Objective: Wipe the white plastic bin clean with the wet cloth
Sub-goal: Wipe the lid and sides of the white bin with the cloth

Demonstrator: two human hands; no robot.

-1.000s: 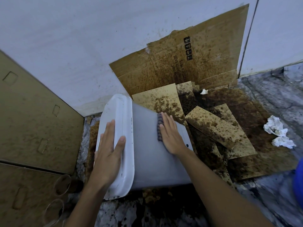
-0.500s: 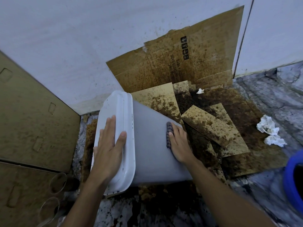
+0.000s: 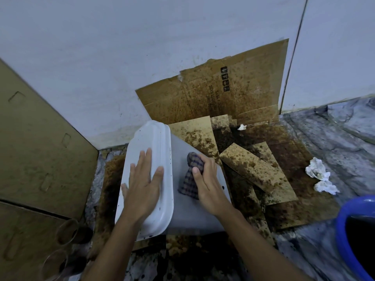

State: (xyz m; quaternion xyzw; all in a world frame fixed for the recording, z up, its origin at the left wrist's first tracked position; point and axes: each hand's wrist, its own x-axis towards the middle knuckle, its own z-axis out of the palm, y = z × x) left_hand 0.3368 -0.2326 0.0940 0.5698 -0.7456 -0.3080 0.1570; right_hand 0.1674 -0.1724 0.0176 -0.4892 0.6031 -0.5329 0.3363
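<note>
The white plastic bin (image 3: pixel 188 211) lies on its side on stained cardboard, its base end turned to the left and its broad side facing up. My left hand (image 3: pixel 143 183) rests flat with spread fingers on the bin's base end. My right hand (image 3: pixel 207 183) grips a bunched dark checked cloth (image 3: pixel 191 177) and holds it against the bin's upper side wall. Small dark specks dot the base rim near its lower edge.
Dirty flattened cardboard (image 3: pixel 253 171) covers the floor to the right, and one sheet leans on the white wall. Crumpled white tissues (image 3: pixel 318 175) lie at right. A blue bucket (image 3: pixel 353 234) sits at the lower right. Brown boxes (image 3: pixel 36 151) and two clear cups (image 3: pixel 67 232) stand at left.
My right hand went from pressing flat on the cloth to gripping it bunched up, and slid left across the bin's side. The left hand stayed on the base.
</note>
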